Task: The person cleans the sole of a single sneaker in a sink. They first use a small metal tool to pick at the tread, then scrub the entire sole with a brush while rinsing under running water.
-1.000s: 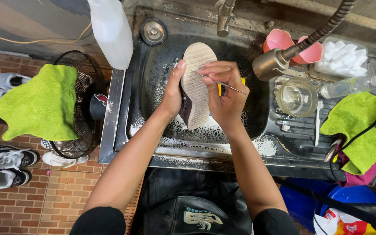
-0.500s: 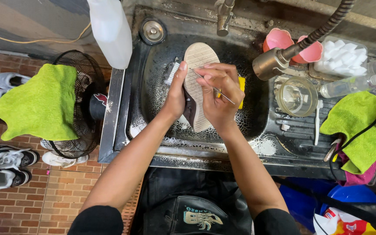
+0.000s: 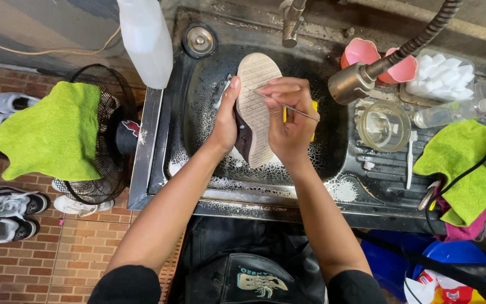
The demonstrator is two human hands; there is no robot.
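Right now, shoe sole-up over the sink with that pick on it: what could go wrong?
1. The right hand works a thin metal pick on the sole of the shoe; the left hand's fingers lie close by, so a slip could jab them.
2. The sink is foamy; with wet hands, the shoe could slide out of the left hand.
3. The hose nozzle hangs near the right hand; a wide stroke might knock it.
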